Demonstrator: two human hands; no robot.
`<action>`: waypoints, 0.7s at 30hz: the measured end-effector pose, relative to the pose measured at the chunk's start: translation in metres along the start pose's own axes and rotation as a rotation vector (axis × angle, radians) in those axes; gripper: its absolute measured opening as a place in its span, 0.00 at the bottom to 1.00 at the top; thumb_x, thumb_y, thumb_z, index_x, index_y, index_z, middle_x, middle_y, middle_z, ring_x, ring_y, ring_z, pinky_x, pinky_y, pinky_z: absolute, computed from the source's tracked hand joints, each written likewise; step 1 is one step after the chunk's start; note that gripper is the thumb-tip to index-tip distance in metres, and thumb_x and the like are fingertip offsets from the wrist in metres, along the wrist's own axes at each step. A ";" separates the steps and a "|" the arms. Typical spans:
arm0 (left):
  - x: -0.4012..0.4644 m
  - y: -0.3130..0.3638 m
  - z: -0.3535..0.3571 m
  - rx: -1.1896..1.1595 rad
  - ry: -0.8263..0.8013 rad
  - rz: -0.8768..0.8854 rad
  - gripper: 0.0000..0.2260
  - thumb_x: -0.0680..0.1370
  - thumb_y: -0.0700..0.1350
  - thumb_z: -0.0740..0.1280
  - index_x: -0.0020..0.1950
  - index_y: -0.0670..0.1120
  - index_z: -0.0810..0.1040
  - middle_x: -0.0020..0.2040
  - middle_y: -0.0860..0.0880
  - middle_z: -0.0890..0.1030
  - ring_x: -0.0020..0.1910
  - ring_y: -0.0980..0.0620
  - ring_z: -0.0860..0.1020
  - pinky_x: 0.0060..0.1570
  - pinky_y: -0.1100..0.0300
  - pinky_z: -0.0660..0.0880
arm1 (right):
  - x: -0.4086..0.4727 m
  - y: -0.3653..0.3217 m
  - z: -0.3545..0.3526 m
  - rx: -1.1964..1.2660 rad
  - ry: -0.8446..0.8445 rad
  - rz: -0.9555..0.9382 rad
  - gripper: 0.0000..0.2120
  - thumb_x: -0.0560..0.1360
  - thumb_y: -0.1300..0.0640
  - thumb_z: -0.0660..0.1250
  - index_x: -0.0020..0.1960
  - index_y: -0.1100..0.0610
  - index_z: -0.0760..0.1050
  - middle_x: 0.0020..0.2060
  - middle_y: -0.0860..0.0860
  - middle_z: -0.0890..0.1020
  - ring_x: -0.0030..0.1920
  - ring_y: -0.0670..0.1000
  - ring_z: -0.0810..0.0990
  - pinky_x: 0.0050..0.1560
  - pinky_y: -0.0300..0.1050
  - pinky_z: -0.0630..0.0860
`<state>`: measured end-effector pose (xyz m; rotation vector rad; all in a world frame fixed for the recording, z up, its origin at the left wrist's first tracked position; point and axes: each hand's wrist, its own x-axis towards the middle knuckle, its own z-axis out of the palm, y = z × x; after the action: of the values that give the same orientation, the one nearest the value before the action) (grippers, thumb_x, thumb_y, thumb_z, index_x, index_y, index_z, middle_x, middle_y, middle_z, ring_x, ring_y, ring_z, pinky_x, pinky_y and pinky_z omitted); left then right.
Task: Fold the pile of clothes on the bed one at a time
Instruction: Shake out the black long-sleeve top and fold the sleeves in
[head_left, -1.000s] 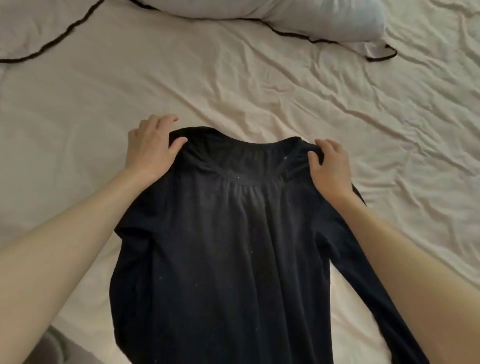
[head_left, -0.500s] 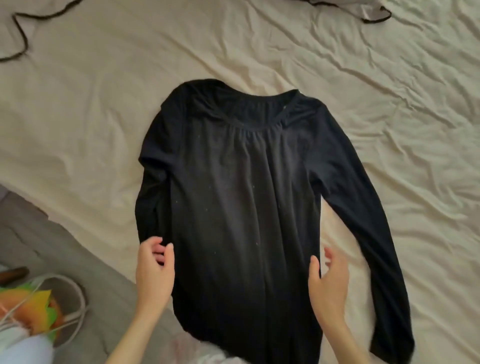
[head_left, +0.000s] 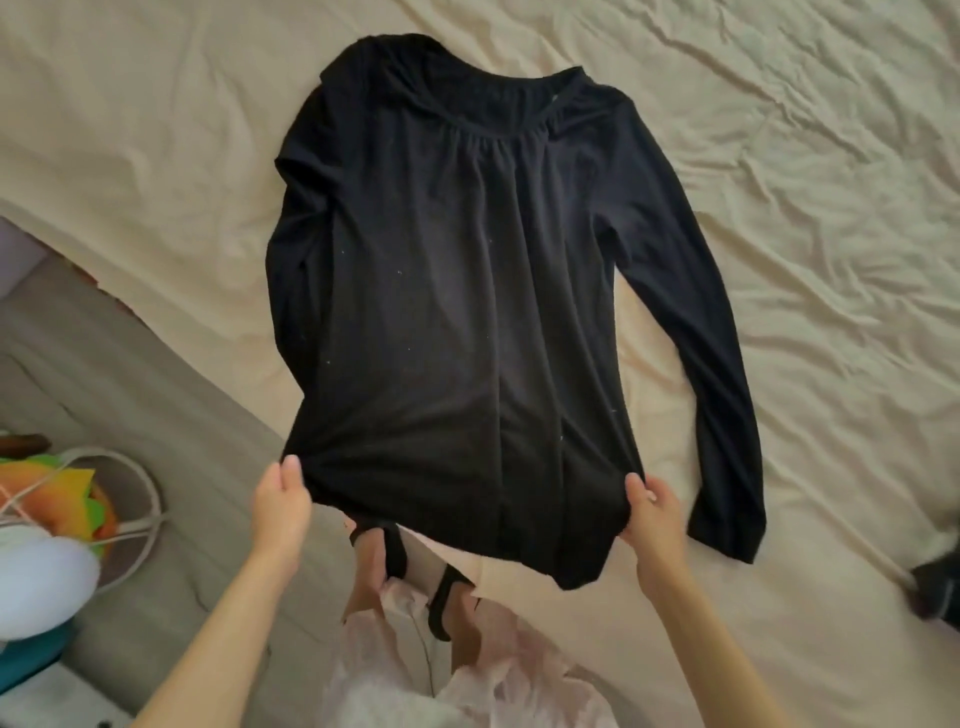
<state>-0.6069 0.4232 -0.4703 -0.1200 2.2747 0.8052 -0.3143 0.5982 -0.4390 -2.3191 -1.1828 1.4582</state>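
Two hands grip one garment. The left hand (head_left: 280, 506), at lower left of centre, pinches the hem corner of the black long-sleeved top (head_left: 452, 291) between thumb and curled fingers; the fingers below the cloth are hidden. The right hand (head_left: 655, 514), lower right of centre, pinches the opposite hem corner the same way, thumb on top.

The top lies front-up across the middle of the frame on the cream sheet of the bed (head_left: 805, 208), neckline toward the top edge, gathers below the collar. One sleeve runs straight down the right side; the other is tucked along the left edge. The hem overhangs the bed edge, above two feet in black sandals (head_left: 395, 551).
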 end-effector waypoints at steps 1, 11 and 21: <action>0.004 -0.001 -0.010 -0.007 0.022 -0.001 0.20 0.83 0.47 0.53 0.67 0.33 0.67 0.66 0.35 0.71 0.65 0.38 0.70 0.65 0.42 0.67 | 0.001 0.001 -0.004 0.030 0.045 -0.004 0.14 0.81 0.54 0.57 0.51 0.66 0.70 0.41 0.62 0.72 0.38 0.58 0.73 0.41 0.52 0.74; 0.001 -0.012 -0.026 0.026 -0.259 0.069 0.19 0.80 0.49 0.62 0.66 0.41 0.66 0.58 0.43 0.75 0.55 0.47 0.74 0.49 0.56 0.72 | -0.015 0.021 0.018 0.075 0.020 -0.057 0.09 0.80 0.50 0.60 0.52 0.56 0.70 0.43 0.53 0.78 0.41 0.51 0.78 0.39 0.42 0.75; 0.007 -0.016 0.003 0.187 -0.293 0.081 0.19 0.79 0.42 0.64 0.69 0.43 0.67 0.66 0.41 0.72 0.64 0.42 0.72 0.62 0.48 0.70 | -0.043 0.055 0.050 -0.012 -0.054 -0.022 0.04 0.78 0.56 0.64 0.45 0.52 0.75 0.41 0.52 0.81 0.46 0.53 0.80 0.47 0.50 0.76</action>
<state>-0.6056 0.4131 -0.4851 0.1671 2.0720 0.6026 -0.3345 0.5179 -0.4623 -2.2808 -1.2303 1.5197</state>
